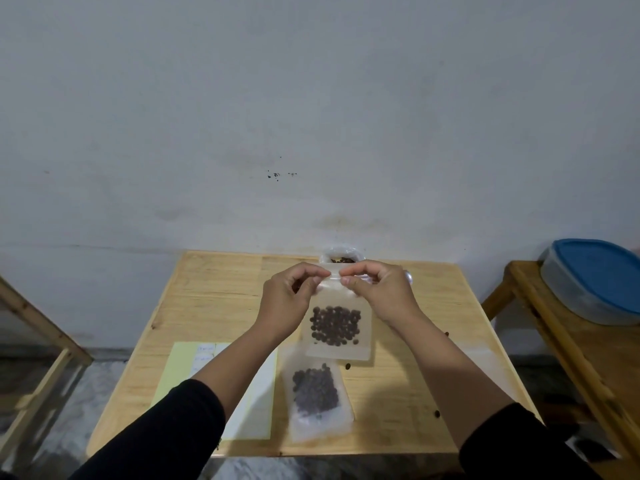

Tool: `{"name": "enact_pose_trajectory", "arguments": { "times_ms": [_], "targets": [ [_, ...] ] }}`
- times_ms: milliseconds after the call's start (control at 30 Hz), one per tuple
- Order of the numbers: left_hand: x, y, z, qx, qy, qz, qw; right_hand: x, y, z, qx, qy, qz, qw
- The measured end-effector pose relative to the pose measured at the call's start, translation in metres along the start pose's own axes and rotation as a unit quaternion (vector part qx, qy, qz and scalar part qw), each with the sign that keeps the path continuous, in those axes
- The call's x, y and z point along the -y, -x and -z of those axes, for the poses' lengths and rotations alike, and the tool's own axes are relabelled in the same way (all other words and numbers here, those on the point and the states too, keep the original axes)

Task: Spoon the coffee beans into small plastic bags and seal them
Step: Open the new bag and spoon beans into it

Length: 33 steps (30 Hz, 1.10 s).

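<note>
A small frosted plastic bag [337, 327] holding dark coffee beans hangs upright above the wooden table [214, 299]. My left hand [289, 299] and my right hand [379, 292] both pinch its top strip, fingertips almost touching at the middle. A second bag of beans [317, 396] lies flat on the table just below it. Behind my hands, at the table's far edge, stands the clear supply bag of coffee beans [341, 256], mostly hidden. No spoon shows.
A yellow-green sheet with white labels [194, 368] lies at the front left, under my left forearm. Loose beans [347, 367] are scattered on the table. A blue-lidded container [595, 278] sits on a wooden stand at right. A wooden frame [38, 341] stands at left.
</note>
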<state>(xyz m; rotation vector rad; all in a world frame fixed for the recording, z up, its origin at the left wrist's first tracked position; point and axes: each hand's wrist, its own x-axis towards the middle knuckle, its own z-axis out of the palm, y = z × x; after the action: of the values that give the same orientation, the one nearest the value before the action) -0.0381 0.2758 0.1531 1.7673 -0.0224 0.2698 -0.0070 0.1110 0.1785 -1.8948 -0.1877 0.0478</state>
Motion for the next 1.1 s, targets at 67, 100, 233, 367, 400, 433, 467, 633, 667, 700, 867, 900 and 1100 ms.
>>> {"name": "enact_pose_trajectory", "arguments": {
  "times_ms": [67,100,233,367,400,433,467,633,667,700,867,900,1100],
  "targets": [
    [0.001,0.001,0.002,0.02,-0.015,0.003,1.0,0.0,0.001,-0.003,-0.001,-0.002,-0.002,1.0],
    [0.003,0.001,0.003,0.029,-0.026,0.002,0.999,-0.001,0.001,-0.004,0.003,-0.006,-0.005,1.0],
    [0.005,0.002,0.009,0.041,-0.03,0.007,0.999,-0.006,0.001,-0.009,0.011,-0.019,-0.024,0.999],
    [0.005,0.006,0.01,0.032,-0.018,0.023,0.999,-0.007,0.002,-0.019,0.001,-0.029,-0.028,0.999],
    [0.006,0.007,0.011,0.027,-0.013,0.026,0.999,-0.008,0.002,-0.022,-0.003,-0.034,-0.028,0.999],
    [0.007,0.008,0.011,0.021,-0.008,0.029,0.999,-0.009,0.002,-0.024,-0.006,-0.042,-0.029,0.999],
    [0.008,0.008,0.012,0.015,-0.004,0.034,0.999,-0.01,0.002,-0.026,-0.004,-0.053,-0.028,0.998],
    [0.02,0.0,0.02,-0.054,0.036,0.067,0.996,-0.022,0.014,-0.033,0.06,-0.074,-0.043,0.995],
    [0.022,-0.002,0.022,-0.062,0.042,0.072,0.995,-0.027,0.018,-0.035,0.063,-0.075,-0.055,0.994],
    [0.025,-0.002,0.023,-0.061,0.041,0.077,0.994,-0.032,0.022,-0.037,0.055,-0.076,-0.068,0.993],
    [0.046,0.019,0.015,-0.016,-0.003,0.114,0.993,-0.062,0.034,-0.052,-0.011,-0.073,-0.112,0.991],
    [0.053,0.026,0.012,-0.004,-0.029,0.124,0.992,-0.068,0.038,-0.055,-0.018,-0.069,-0.12,0.99],
    [0.101,0.066,-0.004,0.035,-0.149,0.183,0.971,-0.115,0.058,-0.076,-0.016,0.043,-0.172,0.984]
  ]
}}
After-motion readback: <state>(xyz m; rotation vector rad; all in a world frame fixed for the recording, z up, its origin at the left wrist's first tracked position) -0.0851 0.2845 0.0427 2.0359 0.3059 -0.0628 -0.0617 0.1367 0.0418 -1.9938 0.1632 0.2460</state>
